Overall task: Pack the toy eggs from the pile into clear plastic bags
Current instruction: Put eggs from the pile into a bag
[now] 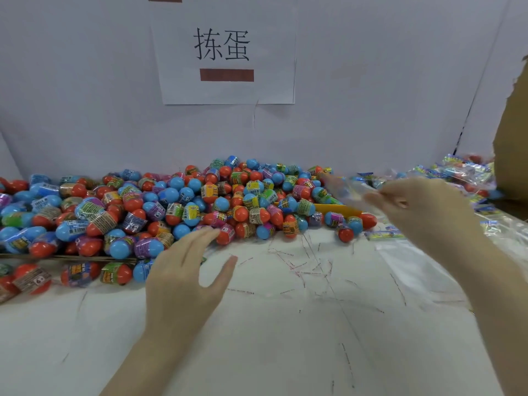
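Eggs (183,207) are lying heaped along the back of the white tabletop (285,324), against the wall. The left hand (185,275) is hovering at the pile's near edge, fingers straight and spread, gripping nothing. The right hand (423,207) is pinching a clear bag (343,185) above the heap's right end; motion is blurring both. Packed bags (457,170) are lying behind it.
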